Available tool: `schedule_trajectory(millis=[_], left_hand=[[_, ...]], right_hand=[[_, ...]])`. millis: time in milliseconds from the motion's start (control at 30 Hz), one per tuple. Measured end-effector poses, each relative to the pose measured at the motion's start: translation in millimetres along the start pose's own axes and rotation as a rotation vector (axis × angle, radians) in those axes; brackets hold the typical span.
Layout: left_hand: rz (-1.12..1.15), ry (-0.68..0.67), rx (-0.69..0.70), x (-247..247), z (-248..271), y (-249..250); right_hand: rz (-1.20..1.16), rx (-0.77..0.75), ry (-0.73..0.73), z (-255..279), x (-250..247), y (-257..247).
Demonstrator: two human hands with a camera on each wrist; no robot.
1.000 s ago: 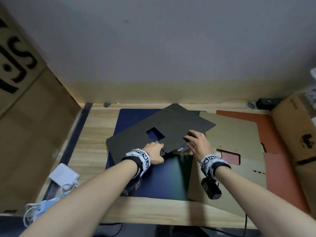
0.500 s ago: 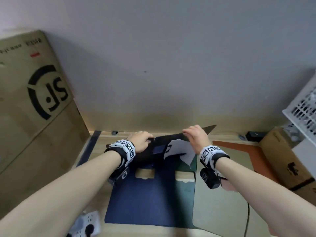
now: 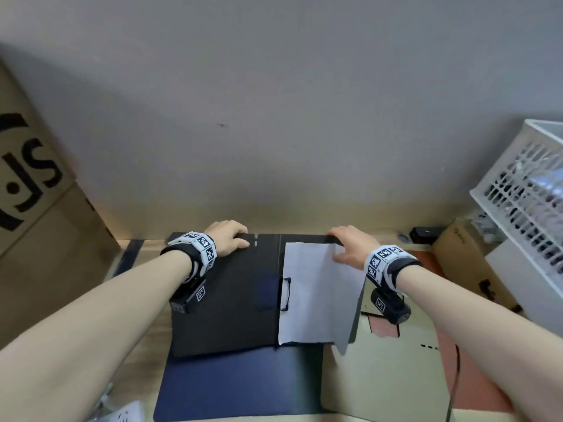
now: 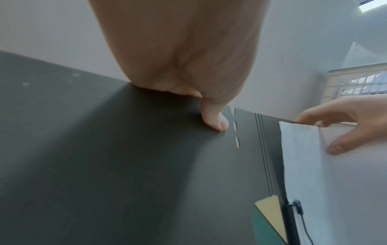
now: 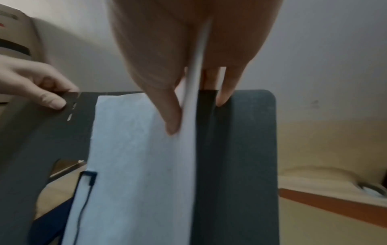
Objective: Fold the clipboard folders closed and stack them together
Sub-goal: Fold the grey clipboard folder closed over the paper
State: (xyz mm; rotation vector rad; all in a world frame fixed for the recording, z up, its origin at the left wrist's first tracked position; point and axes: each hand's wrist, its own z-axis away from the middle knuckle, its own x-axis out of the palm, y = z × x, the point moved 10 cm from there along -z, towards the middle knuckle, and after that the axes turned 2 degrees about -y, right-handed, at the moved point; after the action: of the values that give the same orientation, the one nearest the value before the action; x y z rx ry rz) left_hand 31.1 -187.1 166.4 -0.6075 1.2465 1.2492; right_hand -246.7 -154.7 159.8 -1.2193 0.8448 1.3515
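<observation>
A black clipboard folder [image 3: 225, 303] stands raised and spread open above the table, its inside facing me. White paper [image 3: 313, 290] is clipped to its right half under a black wire clip [image 3: 285, 294]. My left hand [image 3: 227, 237] pinches the top edge of the left flap [image 4: 104, 149], thumb on the inner face. My right hand [image 3: 350, 243] grips the top edge of the right half, thumb on the paper [image 5: 134, 149] and fingers behind the board [image 5: 236, 165]. Beneath lie an open dark blue folder [image 3: 237, 388], a beige one [image 3: 384, 379] and an orange-brown one [image 3: 469, 385].
A large cardboard box [image 3: 33, 214] stands at the left. At the right are a smaller cardboard box [image 3: 469, 263] and a white lattice basket [image 3: 527, 190]. A small black device [image 3: 425, 233] sits by the wall. A white power strip [image 3: 125, 415] lies at the lower left.
The black folder has been lifted off the table, turned up on edge and spread open, so its inside with the paper now faces me. Both hands rose with it.
</observation>
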Motion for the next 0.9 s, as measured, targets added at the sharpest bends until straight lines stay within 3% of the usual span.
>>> schedule_trajectory(millis=[300,533,767,900], left_hand=[[0.115,-0.203,-0.044,92.8,-62.8,-12.7],[0.115,-0.187,-0.131,143.9,-105.7,-23.6],[0.135,-0.223,-0.196,207.0,-135.8,-37.7],[0.176,-0.193,-0.191,232.2,-143.0,-45.2]], right_hand=[[-0.074,0.116,-0.078,-39.3,56.5,60.5],[-0.074,0.104,-0.044,-76.4,117.0,89.6],[-0.019,0.118,-0.199,-109.7,200.6,115.3],[-0.044,0.108,-0.198,-116.5,226.4,122.6]])
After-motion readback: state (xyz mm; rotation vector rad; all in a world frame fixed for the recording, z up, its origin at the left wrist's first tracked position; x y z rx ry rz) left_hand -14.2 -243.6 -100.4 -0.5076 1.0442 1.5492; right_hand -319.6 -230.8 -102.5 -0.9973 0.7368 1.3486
